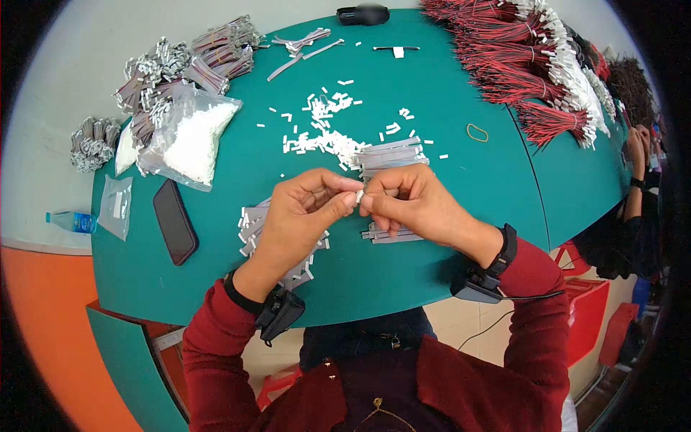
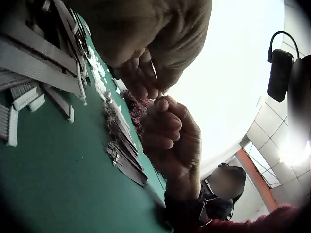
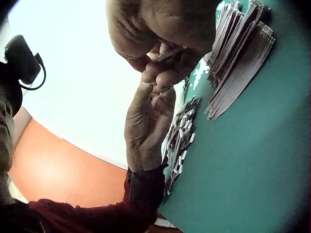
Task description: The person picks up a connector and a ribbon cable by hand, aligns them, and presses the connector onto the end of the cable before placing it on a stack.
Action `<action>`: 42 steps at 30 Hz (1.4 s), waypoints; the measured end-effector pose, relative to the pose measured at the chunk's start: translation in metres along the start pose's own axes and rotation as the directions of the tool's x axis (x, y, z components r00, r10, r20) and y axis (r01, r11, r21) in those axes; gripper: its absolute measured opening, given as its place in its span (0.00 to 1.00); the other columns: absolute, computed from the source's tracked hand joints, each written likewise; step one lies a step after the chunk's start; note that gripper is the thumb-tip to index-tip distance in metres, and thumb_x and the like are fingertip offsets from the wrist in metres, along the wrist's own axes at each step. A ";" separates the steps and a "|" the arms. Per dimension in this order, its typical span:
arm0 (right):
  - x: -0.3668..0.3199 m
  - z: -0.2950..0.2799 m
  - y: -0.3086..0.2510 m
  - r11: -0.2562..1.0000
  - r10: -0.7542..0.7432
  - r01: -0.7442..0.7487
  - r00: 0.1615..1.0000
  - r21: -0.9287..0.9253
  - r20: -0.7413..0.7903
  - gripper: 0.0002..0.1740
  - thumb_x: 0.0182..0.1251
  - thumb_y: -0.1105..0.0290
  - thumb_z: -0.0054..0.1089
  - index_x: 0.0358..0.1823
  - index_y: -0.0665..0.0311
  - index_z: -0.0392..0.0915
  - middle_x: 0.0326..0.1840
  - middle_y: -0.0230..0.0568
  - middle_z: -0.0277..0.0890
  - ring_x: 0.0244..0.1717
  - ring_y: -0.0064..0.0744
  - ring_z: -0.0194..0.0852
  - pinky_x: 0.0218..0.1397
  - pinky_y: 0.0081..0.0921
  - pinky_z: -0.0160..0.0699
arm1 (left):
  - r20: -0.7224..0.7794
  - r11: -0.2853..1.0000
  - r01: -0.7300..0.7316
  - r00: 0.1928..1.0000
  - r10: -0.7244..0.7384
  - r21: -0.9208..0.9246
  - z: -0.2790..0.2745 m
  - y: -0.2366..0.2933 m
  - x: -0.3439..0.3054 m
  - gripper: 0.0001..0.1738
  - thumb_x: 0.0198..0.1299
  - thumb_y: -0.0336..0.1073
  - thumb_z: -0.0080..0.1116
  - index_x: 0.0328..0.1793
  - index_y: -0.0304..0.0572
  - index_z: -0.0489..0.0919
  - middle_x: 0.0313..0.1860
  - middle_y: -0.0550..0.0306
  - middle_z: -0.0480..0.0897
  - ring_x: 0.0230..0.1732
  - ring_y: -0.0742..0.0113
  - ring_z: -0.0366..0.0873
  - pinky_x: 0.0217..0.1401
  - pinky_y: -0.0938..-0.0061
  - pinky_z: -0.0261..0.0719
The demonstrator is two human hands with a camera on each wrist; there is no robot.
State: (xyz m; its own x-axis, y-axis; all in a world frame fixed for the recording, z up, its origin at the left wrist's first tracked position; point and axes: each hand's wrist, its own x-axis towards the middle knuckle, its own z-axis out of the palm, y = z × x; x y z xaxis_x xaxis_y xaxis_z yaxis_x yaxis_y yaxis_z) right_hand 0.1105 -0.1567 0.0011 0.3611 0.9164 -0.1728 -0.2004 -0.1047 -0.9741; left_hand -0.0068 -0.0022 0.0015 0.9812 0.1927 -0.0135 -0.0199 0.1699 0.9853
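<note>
Both hands meet above the middle of the green table (image 1: 475, 209). My left hand (image 1: 350, 199) pinches a small white connector (image 1: 359, 196) between thumb and forefinger. My right hand (image 1: 370, 202) pinches the end of a thin grey ribbon cable (image 3: 170, 53) right against that connector. The left wrist view shows the left hand (image 2: 150, 73) above and the right hand (image 2: 163, 104) below, fingertips touching. Under the left hand lies a heap of grey cables fitted with white connectors (image 1: 250, 225). A stack of bare grey cables (image 1: 392, 154) lies just beyond the hands, a few more (image 1: 389, 235) under the right hand.
Loose white connectors (image 1: 324, 140) are scattered beyond the hands. A black phone (image 1: 175, 221), a clear bag of white parts (image 1: 191, 137) and bundled grey cables (image 1: 187, 65) lie at the left. Red-and-black wire bundles (image 1: 533, 57) fill the far right, near a rubber band (image 1: 476, 132). Another person (image 1: 637, 187) sits at the right.
</note>
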 end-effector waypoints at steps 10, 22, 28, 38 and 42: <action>0.000 -0.002 -0.002 1.000 -0.012 0.012 1.000 -0.026 0.005 0.11 0.66 0.66 0.53 0.28 0.66 0.76 0.17 0.28 0.70 0.16 0.12 0.63 0.19 0.13 0.62 | 0.012 0.990 -0.081 0.997 0.080 0.115 0.001 0.001 0.002 0.10 0.65 0.33 0.50 0.47 0.32 0.75 0.31 0.62 0.77 0.32 0.78 0.73 0.38 0.83 0.72; -0.006 0.003 -0.001 0.994 -0.055 0.063 0.995 -0.089 0.089 0.12 0.68 0.67 0.51 0.28 0.67 0.74 0.15 0.27 0.66 0.17 0.12 0.60 0.19 0.14 0.58 | 0.179 0.880 -0.088 0.984 0.004 0.466 0.000 0.003 -0.002 0.17 0.71 0.43 0.38 0.31 0.42 0.65 0.21 0.69 0.60 0.23 0.81 0.53 0.25 0.83 0.54; -0.008 0.004 -0.002 0.999 -0.029 0.033 0.994 -0.040 0.108 0.11 0.68 0.69 0.50 0.27 0.66 0.73 0.16 0.27 0.66 0.18 0.13 0.60 0.19 0.15 0.57 | 0.185 0.936 -0.002 0.981 -0.067 0.352 0.001 -0.001 -0.005 0.16 0.70 0.42 0.39 0.31 0.42 0.65 0.21 0.70 0.59 0.22 0.82 0.52 0.23 0.83 0.52; -0.010 0.011 0.002 0.987 -0.111 0.116 0.992 -0.108 0.052 0.12 0.68 0.71 0.49 0.25 0.66 0.70 0.16 0.26 0.64 0.19 0.13 0.59 0.21 0.16 0.57 | 0.123 0.920 -0.063 0.992 0.017 0.387 0.009 -0.010 -0.009 0.16 0.70 0.42 0.39 0.30 0.43 0.64 0.20 0.70 0.58 0.21 0.82 0.52 0.22 0.84 0.52; -0.009 0.010 -0.003 0.984 -0.115 0.123 0.991 -0.132 0.063 0.12 0.68 0.70 0.49 0.26 0.66 0.71 0.16 0.27 0.64 0.18 0.14 0.59 0.21 0.16 0.58 | 0.141 0.973 0.064 0.985 -0.097 0.222 0.005 -0.006 -0.007 0.17 0.70 0.43 0.38 0.30 0.42 0.65 0.20 0.70 0.59 0.21 0.82 0.52 0.22 0.83 0.51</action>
State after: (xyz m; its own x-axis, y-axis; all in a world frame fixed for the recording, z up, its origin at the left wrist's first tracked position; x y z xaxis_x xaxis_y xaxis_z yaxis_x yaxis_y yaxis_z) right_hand 0.0990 -0.1608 0.0073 0.3234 0.9450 -0.0499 -0.0322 -0.0417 -0.9986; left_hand -0.0127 -0.0094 -0.0030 0.9957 0.0374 -0.0851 0.0865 -0.0372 0.9956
